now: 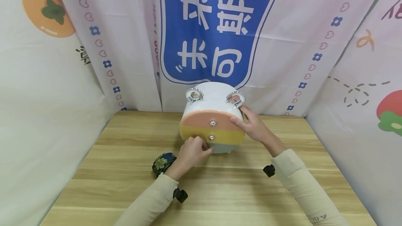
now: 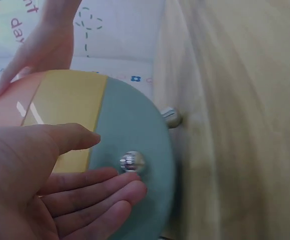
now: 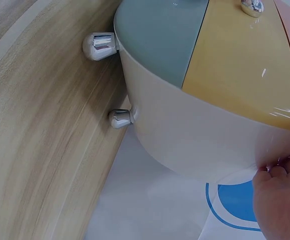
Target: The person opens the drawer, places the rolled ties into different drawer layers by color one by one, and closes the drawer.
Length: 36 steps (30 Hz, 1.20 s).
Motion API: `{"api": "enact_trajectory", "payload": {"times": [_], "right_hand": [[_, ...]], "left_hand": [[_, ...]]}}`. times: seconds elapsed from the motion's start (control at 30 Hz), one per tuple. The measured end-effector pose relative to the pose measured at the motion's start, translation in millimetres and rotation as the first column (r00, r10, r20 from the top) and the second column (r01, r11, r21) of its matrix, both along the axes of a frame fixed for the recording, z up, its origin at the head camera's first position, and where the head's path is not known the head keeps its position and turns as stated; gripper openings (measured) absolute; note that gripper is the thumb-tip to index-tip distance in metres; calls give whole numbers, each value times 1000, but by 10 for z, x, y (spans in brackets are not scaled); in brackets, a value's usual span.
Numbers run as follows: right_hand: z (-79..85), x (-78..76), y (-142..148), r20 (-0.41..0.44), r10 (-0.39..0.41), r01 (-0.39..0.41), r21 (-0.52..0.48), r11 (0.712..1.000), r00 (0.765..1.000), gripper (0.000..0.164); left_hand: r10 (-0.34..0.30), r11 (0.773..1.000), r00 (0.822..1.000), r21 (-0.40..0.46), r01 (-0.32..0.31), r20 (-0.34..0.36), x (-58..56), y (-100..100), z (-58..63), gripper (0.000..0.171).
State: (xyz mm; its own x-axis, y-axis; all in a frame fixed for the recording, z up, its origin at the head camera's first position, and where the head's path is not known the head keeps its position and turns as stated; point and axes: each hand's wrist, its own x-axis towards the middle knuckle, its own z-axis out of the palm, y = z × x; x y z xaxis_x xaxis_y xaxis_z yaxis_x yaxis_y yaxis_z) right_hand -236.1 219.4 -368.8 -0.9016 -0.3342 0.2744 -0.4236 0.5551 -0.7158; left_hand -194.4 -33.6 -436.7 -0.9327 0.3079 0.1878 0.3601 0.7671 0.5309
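A small white drawer box (image 1: 213, 97) with a rounded body stands at the back of the table. Its front has pink, yellow and green bands with silver knobs, and two chrome rings sit on top. My left hand (image 1: 193, 151) is in front of the green drawer (image 2: 129, 115). In the left wrist view its fingers lie beside the lowest knob (image 2: 132, 161), with the thumb apart and the knob not pinched. My right hand (image 1: 254, 126) grips the box's right side, thumb on the pink front and fingers on the white wall (image 3: 200, 135).
A dark pouch-like thing with a floral pattern (image 1: 161, 163) lies on the wooden table (image 1: 132, 184) beside my left wrist. Printed cloth (image 1: 282, 51) hangs behind the box and along both sides. Short chrome feet (image 3: 98, 46) lift the box off the tabletop.
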Motion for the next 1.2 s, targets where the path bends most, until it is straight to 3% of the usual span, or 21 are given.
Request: {"api": "enact_trajectory", "payload": {"times": [0.2,0.43,0.7,0.93,1.2], "right_hand": [[227,181,-64,13,10,-10,11,1000,1000,70],[234,213,-80,1,7,-7,3,1000,1000,67],[220,194,-77,-8,5,-5,4,1000,1000,68],[-44,-32,27,-9,-7,7,-4,1000,1000,68],[-98,-47,37,-34,-6,6,-16,1000,999,66]], "left_hand": [[73,997,997,-8,-72,33,44,58,-162,41],[125,991,992,-42,-125,14,44,126,-324,51],[155,987,988,-39,-155,9,-7,174,-413,51],[187,982,982,-23,-187,7,-41,202,-451,48],[181,983,983,-13,-181,-20,-26,202,-458,48]]}}
